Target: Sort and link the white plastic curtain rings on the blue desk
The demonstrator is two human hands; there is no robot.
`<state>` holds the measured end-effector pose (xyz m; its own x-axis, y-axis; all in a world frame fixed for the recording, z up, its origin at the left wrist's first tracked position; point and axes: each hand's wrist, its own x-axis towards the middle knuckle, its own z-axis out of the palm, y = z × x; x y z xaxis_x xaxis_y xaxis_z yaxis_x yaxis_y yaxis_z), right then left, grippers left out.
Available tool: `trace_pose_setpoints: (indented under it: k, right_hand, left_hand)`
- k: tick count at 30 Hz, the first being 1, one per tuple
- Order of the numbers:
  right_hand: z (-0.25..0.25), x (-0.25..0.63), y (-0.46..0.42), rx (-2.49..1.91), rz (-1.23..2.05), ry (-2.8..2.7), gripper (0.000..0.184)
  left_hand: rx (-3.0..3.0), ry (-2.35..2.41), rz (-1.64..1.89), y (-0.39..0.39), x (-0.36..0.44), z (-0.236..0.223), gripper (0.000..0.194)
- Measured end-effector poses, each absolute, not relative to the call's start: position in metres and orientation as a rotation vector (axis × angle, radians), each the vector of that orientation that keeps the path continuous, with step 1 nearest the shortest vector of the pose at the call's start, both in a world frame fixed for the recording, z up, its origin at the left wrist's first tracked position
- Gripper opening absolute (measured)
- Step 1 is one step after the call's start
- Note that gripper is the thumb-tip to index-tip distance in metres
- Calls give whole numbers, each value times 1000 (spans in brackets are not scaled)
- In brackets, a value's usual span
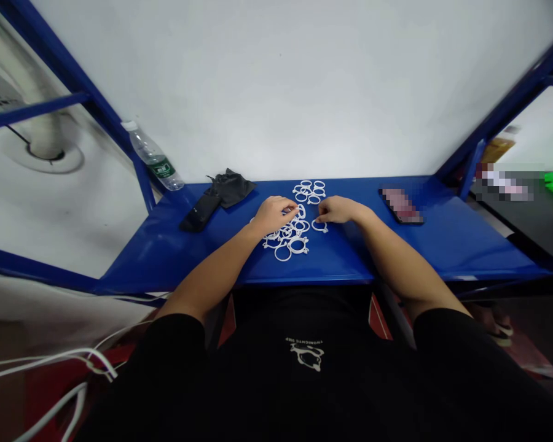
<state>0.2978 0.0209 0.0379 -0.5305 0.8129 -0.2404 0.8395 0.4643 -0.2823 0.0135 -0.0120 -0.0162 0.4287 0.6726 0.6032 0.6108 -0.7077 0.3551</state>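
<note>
Many white plastic rings with small tabs lie on the blue table. My left hand (276, 215) reaches over the nearer pile of rings (283, 252), its thumb and fingertips closed on a white plastic ring (301, 212) held tilted up. To the right, my right hand (338, 210) has its fingers pinched at the far rim of a single white plastic ring (320, 229), which looks to be at the table surface. Its fingertips partly cover that ring. Behind both hands lies another group of rings (314, 199) near the wall. My left hand hides some of the nearer pile.
A black pouch (233, 187) and a dark phone-like object (201, 213) lie on the table (350, 258) at left. A plastic bottle (154, 158) leans in the back left corner. A phone (400, 205) lies at right. Blue frame posts and a white wall enclose the table.
</note>
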Motion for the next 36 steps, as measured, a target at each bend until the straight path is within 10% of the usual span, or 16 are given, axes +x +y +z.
trace_pose_setpoints:
  k: [11,36]
  right_hand:
    - [29,266,-3,1325,-576,3406,31]
    - [18,258,-10,1360,-280,3351,35]
  left_hand:
    - [2618,1124,1209,-4,11,-22,13]
    - [2590,1101,1212,-10,10,-16,9]
